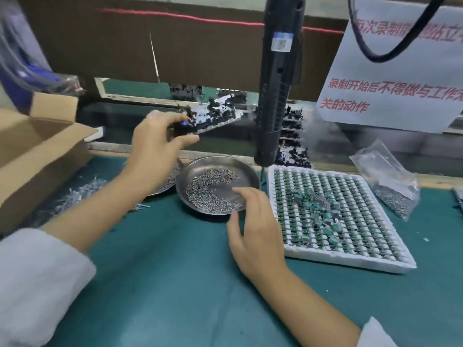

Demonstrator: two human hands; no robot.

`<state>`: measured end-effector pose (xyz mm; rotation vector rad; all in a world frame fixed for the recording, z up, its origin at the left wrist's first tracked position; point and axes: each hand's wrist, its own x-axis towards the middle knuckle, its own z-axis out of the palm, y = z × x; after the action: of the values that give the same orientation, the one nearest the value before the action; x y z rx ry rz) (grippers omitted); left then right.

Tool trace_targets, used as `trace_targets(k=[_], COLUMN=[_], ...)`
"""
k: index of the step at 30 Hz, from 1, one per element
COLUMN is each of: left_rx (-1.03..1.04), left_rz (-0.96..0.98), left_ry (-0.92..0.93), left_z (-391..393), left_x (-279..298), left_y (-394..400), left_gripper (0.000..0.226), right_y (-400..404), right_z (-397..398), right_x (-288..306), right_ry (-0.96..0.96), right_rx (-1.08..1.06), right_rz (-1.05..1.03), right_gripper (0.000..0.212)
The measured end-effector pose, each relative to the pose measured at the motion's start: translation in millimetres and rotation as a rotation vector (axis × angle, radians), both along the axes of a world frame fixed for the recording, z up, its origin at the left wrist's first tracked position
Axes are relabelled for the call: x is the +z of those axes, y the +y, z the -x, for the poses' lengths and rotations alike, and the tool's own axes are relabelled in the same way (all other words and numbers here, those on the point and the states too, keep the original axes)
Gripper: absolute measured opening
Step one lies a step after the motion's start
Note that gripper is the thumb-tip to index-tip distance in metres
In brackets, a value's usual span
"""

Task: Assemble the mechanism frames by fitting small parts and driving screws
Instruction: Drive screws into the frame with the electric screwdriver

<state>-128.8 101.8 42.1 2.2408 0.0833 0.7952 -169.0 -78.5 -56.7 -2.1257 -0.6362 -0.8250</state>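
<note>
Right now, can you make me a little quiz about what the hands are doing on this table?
1. True or false: the left hand holds a mechanism frame up off the table.
2. The right hand reaches into which thing? A) metal dish of screws B) cardboard box C) white tray
3. Fill in: the black screwdriver hangs ____ the dish.

Key: 1 true; 2 A; 3 above.
</note>
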Motion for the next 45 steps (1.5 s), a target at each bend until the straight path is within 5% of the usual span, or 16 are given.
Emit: trace_targets(k=[4, 7, 11, 16, 19, 25, 31, 36, 40, 45], left_rx=[-0.058, -0.15, -0.281, -0.358, -0.309, 0.149, 0.187, 0.11, 0.127, 0.014], left_rz=[-0.114, -0.265, -0.55, -0.672, -0.666, -0.731, -0.614, -0.161, -0.294, 0.04], left_ry=[-0.068, -0.059, -0.012, 0.038, 0.036, 0.184, 0.156, 0.082, 0.141, 0.057], left_z=[75.7, 124.0, 154.6, 147.2, 140.0, 104.3, 100.4, 100.2, 99.3, 109.9], left_x=[-14.1, -36.8, -68.8, -82.2, -79.0, -79.4, -79.5, -60.4, -52.4, -43.2], left_y=[23.3, 24.3, 21.1, 33.4, 48.2, 82.0, 86.3, 93.2, 101.6, 85.3], left_gripper=[0.036, 0.035, 0.034, 0.043, 0.048, 0.018, 0.002, 0.011, 0.02, 0.017], right_y=[-2.9, -4.8, -10.7, -4.4, -3.9, -2.8, -4.0, -3.1, -3.2, -2.2], right_z=[3.3, 10.0, 23.9, 29.2, 27.1, 27.1, 28.7, 28.7, 27.3, 26.8], right_x=[1.2, 4.1, 3.2, -0.1, -1.3, -3.8, -1.1, -0.9, -1.1, -1.7], right_ry=[0.02, -0.084, -0.168, -0.157, -0.145, -0.093, -0.008, -0.007, -0.013, -0.025], right_rx=[0.122, 0.187, 0.381, 0.432, 0.423, 0.353, 0.398, 0.406, 0.396, 0.389], right_rz=[-0.342, -0.405, 0.001, 0.57, 0.616, 0.56, 0.507, 0.428, 0.34, 0.262], right_gripper=[0.025, 0.025, 0.03, 0.045, 0.037, 0.039, 0.042, 0.037, 0.032, 0.028])
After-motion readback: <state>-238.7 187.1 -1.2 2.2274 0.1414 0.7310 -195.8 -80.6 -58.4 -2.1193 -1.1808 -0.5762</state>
